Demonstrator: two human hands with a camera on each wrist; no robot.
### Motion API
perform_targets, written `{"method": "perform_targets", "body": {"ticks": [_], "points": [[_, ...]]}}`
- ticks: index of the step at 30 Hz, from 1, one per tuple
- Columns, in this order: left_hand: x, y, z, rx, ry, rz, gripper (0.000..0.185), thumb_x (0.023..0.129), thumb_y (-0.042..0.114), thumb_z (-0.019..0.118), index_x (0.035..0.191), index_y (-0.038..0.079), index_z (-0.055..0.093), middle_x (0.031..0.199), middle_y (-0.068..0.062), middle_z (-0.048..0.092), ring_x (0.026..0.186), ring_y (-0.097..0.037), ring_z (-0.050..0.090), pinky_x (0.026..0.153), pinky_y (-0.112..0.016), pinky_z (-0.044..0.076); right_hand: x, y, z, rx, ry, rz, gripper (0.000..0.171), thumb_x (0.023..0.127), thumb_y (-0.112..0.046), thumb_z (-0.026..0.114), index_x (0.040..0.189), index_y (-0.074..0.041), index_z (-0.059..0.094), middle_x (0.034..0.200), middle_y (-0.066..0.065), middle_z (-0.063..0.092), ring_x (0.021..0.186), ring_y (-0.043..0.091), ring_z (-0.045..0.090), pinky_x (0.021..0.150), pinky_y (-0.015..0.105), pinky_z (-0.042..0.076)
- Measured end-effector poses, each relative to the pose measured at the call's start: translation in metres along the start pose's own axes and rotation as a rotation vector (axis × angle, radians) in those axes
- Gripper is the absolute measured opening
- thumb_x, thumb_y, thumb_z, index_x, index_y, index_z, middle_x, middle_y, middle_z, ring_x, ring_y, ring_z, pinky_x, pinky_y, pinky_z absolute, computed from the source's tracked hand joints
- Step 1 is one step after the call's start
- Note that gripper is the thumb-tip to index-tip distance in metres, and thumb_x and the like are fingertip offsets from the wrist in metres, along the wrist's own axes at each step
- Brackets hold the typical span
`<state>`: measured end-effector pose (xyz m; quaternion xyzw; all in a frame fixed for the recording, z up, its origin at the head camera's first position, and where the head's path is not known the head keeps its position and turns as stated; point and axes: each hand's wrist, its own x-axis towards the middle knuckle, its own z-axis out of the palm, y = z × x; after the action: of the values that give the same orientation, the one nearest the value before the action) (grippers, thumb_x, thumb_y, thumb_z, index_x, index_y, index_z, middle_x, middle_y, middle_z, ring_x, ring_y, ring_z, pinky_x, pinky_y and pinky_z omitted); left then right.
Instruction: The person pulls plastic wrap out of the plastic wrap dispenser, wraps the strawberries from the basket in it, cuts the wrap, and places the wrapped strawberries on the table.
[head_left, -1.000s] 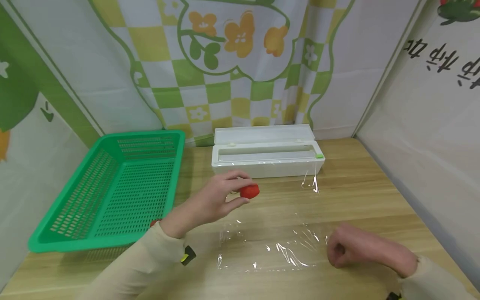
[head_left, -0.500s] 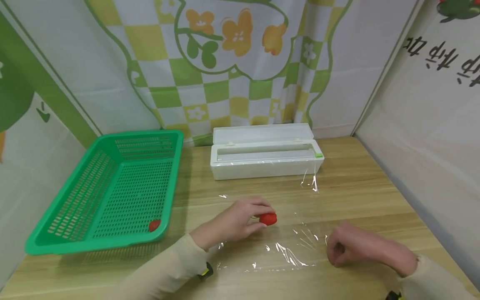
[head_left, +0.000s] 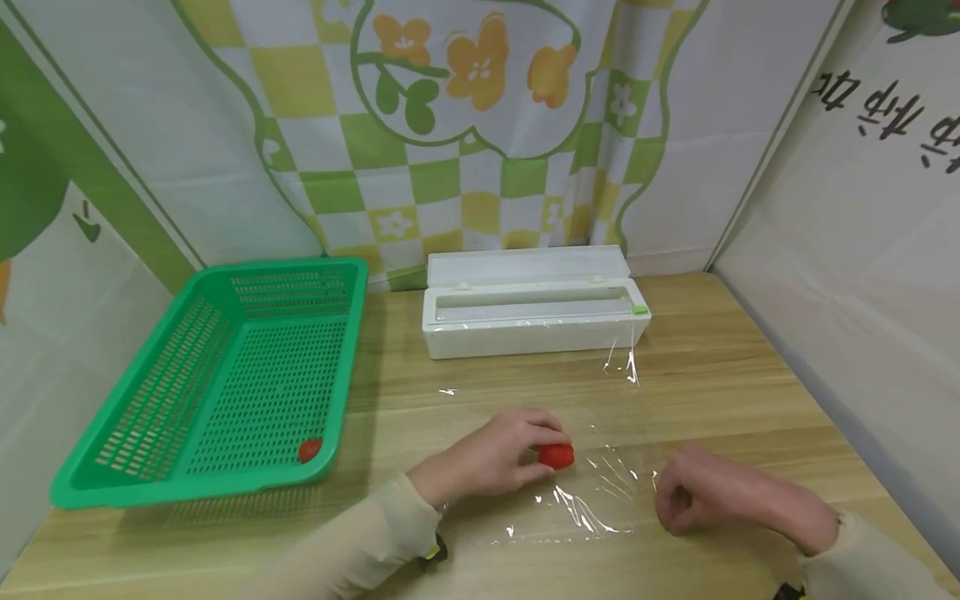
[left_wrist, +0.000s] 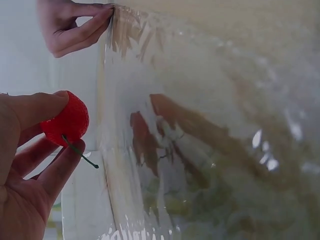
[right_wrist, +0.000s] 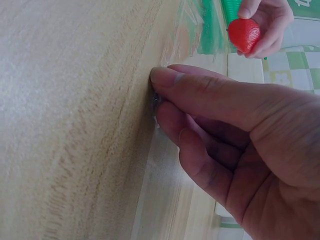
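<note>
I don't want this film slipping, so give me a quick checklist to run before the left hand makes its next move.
1. Strawberry secure in the left hand: ok, pinched between thumb and fingers.
2. Film edge held by the right hand: ok, pinched between thumb and finger.
3. Film smooth: not ok, creases show near the right hand.
4. Film cut free of the white dispenser: cannot tell, the clear sheet is too faint there.
5. Green basket emptied: not ok, one red fruit lies in its near corner.
</note>
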<state>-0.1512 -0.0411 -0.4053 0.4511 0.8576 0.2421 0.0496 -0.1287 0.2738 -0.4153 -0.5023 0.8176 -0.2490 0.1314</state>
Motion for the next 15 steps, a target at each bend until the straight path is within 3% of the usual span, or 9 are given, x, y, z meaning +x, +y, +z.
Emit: {"method": "perform_targets", "body": {"ticks": [15], "points": [[-0.001, 0.0035, 0.0083, 0.003, -0.043, 0.014, 0.04, 0.086, 0.021, 0.076, 0.125, 0.017, 0.068, 0.122, 0.004, 0.066, 0.113, -0.008, 0.061, 0.104, -0.022, 0.048, -0.0006, -0.0006, 0.0022, -0.029, 0.031, 0.006, 0.027, 0.058, 0.004, 0.074, 0.064, -0.022, 0.069, 0.061, -0.016, 0.063, 0.062, -0.021, 0.04, 0.051, 0.0, 0.038]]}}
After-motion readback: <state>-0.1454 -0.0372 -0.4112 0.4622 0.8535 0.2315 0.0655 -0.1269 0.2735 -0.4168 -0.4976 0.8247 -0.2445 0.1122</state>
